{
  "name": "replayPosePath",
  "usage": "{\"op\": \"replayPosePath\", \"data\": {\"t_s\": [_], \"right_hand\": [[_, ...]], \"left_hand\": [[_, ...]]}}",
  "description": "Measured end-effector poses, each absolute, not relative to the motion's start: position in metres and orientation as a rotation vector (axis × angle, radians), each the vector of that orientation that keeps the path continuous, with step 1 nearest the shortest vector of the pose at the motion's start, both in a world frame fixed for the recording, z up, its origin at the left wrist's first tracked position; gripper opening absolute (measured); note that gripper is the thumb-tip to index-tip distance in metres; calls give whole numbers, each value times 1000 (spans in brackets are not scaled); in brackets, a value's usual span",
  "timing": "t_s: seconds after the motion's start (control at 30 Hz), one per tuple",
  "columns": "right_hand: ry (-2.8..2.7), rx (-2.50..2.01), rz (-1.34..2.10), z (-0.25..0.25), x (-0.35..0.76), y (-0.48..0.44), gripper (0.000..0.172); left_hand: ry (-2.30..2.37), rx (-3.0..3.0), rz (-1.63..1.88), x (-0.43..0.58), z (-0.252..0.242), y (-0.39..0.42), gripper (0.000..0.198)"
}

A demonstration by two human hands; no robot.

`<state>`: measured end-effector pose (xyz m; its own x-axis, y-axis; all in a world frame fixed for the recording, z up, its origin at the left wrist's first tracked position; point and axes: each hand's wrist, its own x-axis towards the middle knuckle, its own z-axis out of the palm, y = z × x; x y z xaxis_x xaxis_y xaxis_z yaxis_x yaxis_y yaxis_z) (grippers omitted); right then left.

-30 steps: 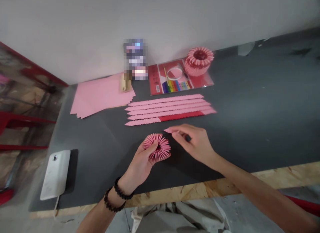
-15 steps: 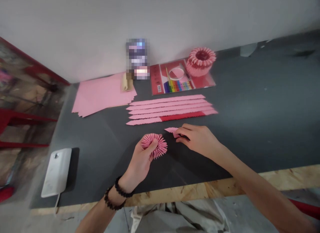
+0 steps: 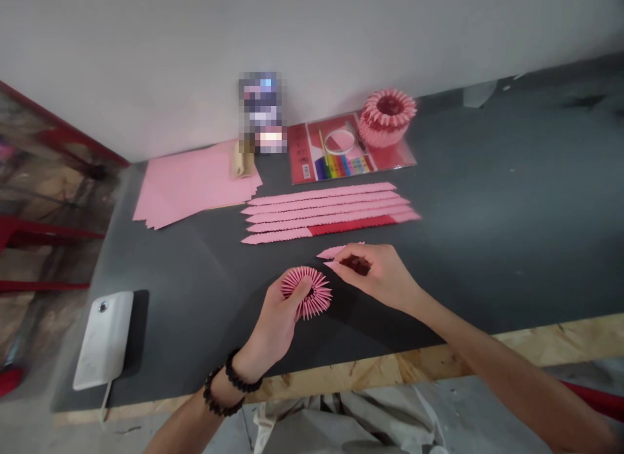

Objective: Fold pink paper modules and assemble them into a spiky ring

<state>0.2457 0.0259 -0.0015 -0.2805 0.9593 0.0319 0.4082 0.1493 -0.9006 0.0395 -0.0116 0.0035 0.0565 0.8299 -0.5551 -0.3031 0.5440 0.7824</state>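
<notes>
My left hand (image 3: 273, 324) grips a round ring of pleated pink paper pieces (image 3: 316, 299), thumb pressed on its upper face and fingers beneath. To the right of that ring, my right hand (image 3: 377, 272) pinches a small folded pink paper piece (image 3: 331, 264) between thumb and fingertips; the hand partly covers it. Just behind these fingertips, a short pink paper strip (image 3: 327, 252) lies on the table, its right part mostly hidden by the hand. Farther back are several long rows of interlocked pink folded paper (image 3: 322, 199), with a red section (image 3: 353, 226) in the nearest row.
Behind the rows, a pink paper pot (image 3: 387, 119) stands on a red craft packet (image 3: 305, 158). Pink sheets (image 3: 190, 184) lie at the left under a tape-like roll (image 3: 241, 161). A blurred-out upright object (image 3: 263, 112) leans by the wall. A white corded device (image 3: 104, 340) sits front left.
My right hand has shifted slightly left, and a small folded piece now shows apart from the pink strip behind it. The ring in my left hand has moved slightly right and nearer.
</notes>
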Motion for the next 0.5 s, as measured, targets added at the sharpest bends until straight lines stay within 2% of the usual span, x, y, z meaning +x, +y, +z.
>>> {"op": "replayPosePath", "data": {"t_s": [0.2,0.5], "right_hand": [[-1455,-1200,1455,4,238,23,20],[-1333,-1126,1528,-6,234,24,32]], "left_hand": [[1177,581,943,43,4,-17,32],[1245,748,901,39,-4,-16,28]]}}
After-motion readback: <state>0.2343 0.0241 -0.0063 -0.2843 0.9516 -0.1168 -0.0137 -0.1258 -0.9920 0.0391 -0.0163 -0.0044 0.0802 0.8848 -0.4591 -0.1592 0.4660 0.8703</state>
